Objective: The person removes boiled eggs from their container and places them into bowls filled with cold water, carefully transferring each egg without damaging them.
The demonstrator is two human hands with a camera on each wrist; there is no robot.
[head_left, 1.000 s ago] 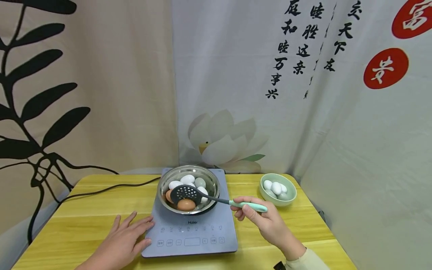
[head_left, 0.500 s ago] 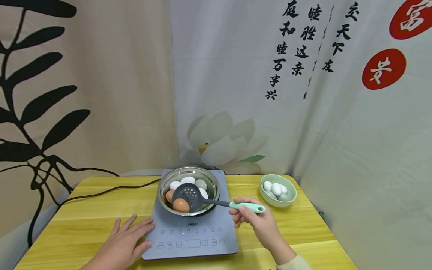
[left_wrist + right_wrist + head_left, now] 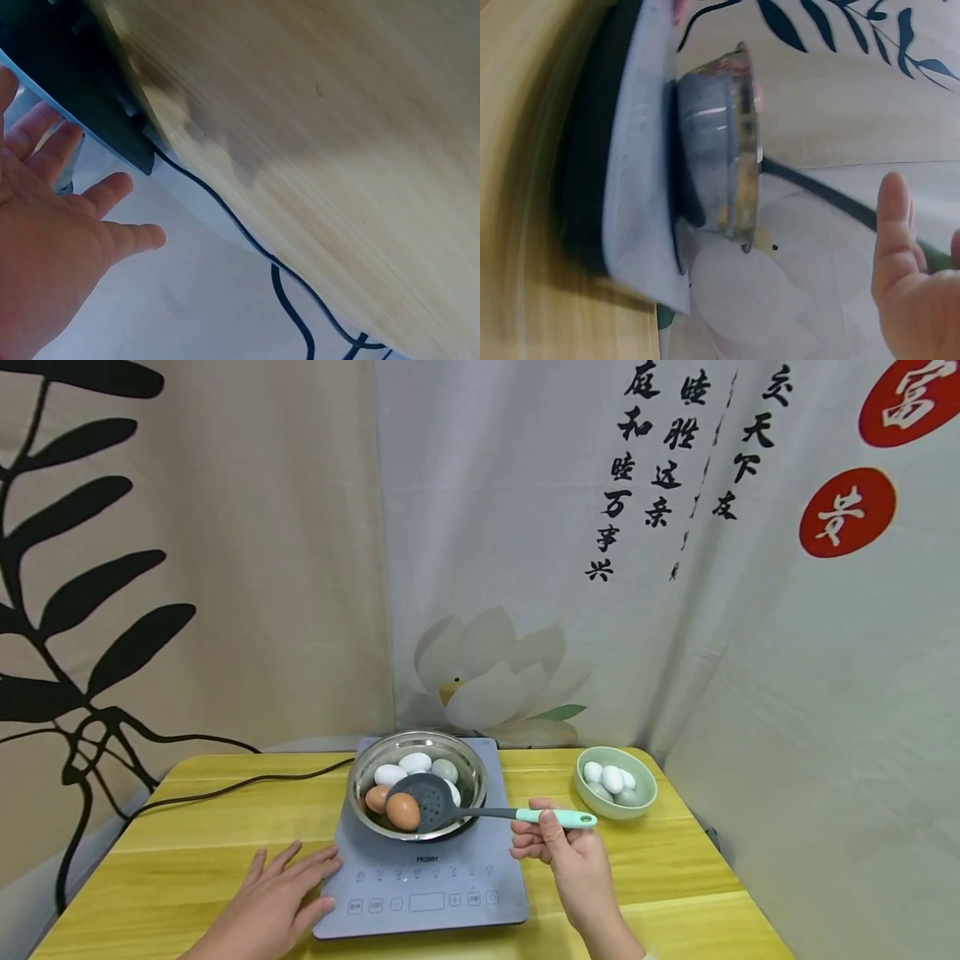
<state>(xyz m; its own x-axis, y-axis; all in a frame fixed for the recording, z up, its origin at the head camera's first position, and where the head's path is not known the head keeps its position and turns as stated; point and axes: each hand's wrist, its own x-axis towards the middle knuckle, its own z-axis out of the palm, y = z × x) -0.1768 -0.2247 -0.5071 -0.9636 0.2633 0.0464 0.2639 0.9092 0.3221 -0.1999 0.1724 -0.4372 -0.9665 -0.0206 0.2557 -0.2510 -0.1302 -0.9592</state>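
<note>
My right hand (image 3: 576, 867) pinches the mint-green handle of a grey slotted skimmer (image 3: 487, 812) between thumb and fingers. The skimmer's perforated head lies inside a stainless steel pot (image 3: 366, 762). Against the left side of that head is a brown egg (image 3: 402, 812), with another brown egg (image 3: 376, 798) further left. Several white eggs (image 3: 415, 763) and a greyish one are behind them; some are partly covered. The pot stands on a Haier induction cooktop (image 3: 427, 881). With fingers spread, my left hand (image 3: 270, 893) touches the cooktop's left edge.
A pale green bowl (image 3: 617, 811) of several white and greenish eggs stands at the back right of the wooden table (image 3: 202, 852). A black power cord (image 3: 247, 778) runs left from the cooktop. Printed curtains hang behind.
The skimmer head has turned and shifted right, and the brown egg beside it has moved left and up within the pot. My left hand stays on the cooktop's edge.
</note>
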